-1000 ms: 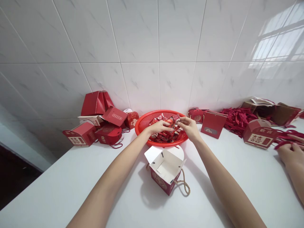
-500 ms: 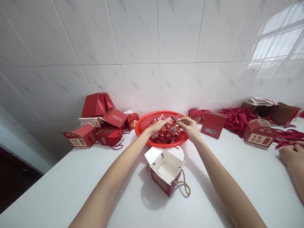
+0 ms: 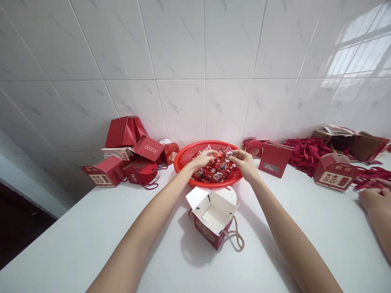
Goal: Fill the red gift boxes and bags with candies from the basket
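A red plastic basket (image 3: 183, 163) with a perforated wall holds several red wrapped candies (image 3: 222, 166). My left hand (image 3: 203, 160) reaches over its left side, fingers bent round a red candy packet whose edges are partly hidden. Between the thumb and fingertips of my right hand (image 3: 245, 162), a small wrapped candy (image 3: 227, 153) is pinched above the pile. In front of the basket stands an open dark-red gift box (image 3: 210, 232), white inside, its flaps up. A twisted rope handle (image 3: 238, 240) hangs at its right side. No candy shows inside the box.
Several red gift boxes (image 3: 111, 171) are piled at the left by the tiled wall. To the right are a flat red box (image 3: 275, 158), a heap of red ribbons (image 3: 303, 156) and a lettered box (image 3: 335, 175). Another person's hand (image 3: 374, 199) touches ribbon at the right edge.
My left hand's fingers have bent further into the candies. My right hand has barely shifted, its candy now showing more fully. The view has tilted slightly.
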`<action>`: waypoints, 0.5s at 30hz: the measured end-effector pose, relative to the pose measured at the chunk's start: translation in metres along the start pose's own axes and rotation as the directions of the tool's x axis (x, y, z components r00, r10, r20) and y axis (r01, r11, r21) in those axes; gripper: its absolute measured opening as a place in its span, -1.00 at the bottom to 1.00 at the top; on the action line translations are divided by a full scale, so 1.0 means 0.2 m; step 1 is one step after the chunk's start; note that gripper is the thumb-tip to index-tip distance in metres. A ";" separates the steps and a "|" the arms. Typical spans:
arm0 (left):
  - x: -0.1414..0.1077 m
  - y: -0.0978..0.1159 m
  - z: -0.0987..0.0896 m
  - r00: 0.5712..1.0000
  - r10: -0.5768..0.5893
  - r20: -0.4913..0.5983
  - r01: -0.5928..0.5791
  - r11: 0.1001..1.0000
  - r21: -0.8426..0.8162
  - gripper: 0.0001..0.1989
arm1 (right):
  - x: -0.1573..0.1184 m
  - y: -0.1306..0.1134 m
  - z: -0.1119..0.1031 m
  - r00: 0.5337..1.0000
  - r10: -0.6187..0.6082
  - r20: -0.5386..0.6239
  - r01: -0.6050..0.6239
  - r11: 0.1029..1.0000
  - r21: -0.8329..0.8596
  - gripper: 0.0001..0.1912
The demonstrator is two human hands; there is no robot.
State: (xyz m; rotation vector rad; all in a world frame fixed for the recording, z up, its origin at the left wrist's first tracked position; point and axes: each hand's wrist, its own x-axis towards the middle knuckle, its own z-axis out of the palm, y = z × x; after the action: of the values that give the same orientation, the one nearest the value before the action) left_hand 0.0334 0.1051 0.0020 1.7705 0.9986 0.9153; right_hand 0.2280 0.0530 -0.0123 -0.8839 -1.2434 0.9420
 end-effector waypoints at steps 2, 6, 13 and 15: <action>0.00 0.00 0.00 0.998 -0.062 0.014 0.062 0.998 -0.023 -0.48 | 0.00 0.00 0.00 1.000 -0.004 0.014 0.004 1.000 -0.014 -0.66; -0.01 0.01 -0.01 0.998 -0.065 0.020 0.066 0.997 -0.050 -0.37 | 0.00 -0.01 0.01 0.999 -0.017 0.046 0.019 0.999 -0.030 -0.68; -0.02 0.03 0.00 0.996 -0.037 0.075 0.045 0.992 -0.114 -0.32 | -0.01 -0.03 0.01 0.998 0.009 0.067 -0.007 1.000 -0.029 -0.70; -0.03 0.05 0.00 0.996 -0.042 0.072 0.051 0.991 -0.123 -0.33 | -0.01 -0.03 0.01 0.996 0.010 0.086 -0.006 0.999 -0.041 -0.71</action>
State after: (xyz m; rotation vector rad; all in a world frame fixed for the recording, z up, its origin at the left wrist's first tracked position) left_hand 0.0336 0.0970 0.0096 1.6559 0.9148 0.8628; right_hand 0.2264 0.0484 -0.0076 -0.8887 -1.3375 0.9727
